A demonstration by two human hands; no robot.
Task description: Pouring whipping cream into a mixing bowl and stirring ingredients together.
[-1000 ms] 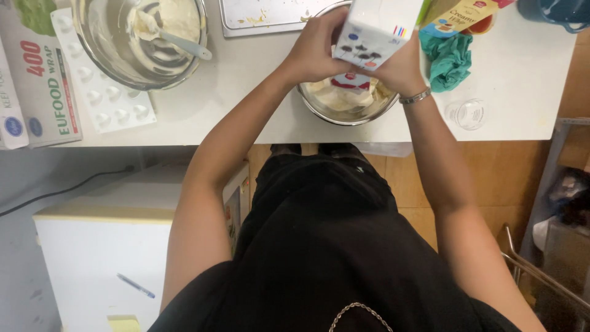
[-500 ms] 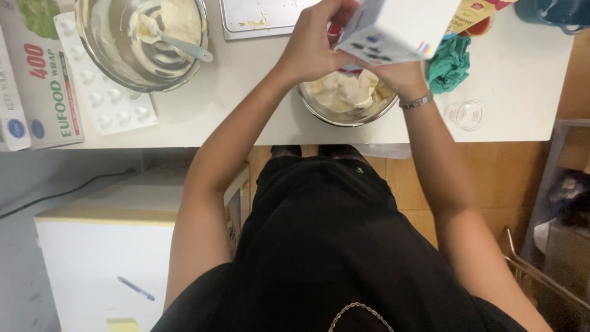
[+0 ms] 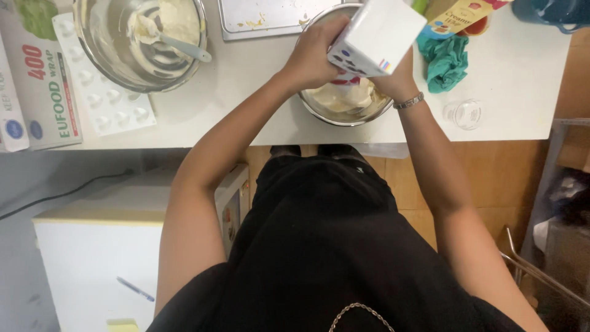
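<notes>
Step in hand: a white rectangular carton (image 3: 376, 35) is held tipped over a round steel mixing bowl (image 3: 346, 98), which holds pale cream; judged as pouring or emptying the carton into it.
Left hand: the left hand (image 3: 316, 52) is wrapped around the carton's near left side, fingers clenched on it.
Right hand: the right hand (image 3: 398, 77), with a metal bracelet at the wrist, grips the carton from underneath on the right; most of its fingers are hidden behind the carton.
Carton's place: above the bowl, clear of the cream, tilted with its lower end over the bowl's middle. The spout is hidden, so whether anything is flowing cannot be told.
Bowl's place: on the white desk (image 3: 258, 117), just inside the near edge, between the two forearms.
Doing it well: keep the lower end over the bowl's centre rather than its rim; tilt slowly so the flow stays thin; hold both hands firm, since a squeezed carton may spurt.
Risk: nothing steadies the bowl so close to the near edge, so a knock could shift it.
Nearby: a crumpled teal cloth (image 3: 447, 61) lies just right of the bowl, a small clear glass (image 3: 463, 113) towards the right edge, and a second steel bowl with batter and a pale spatula (image 3: 142, 37) at the far left.
</notes>
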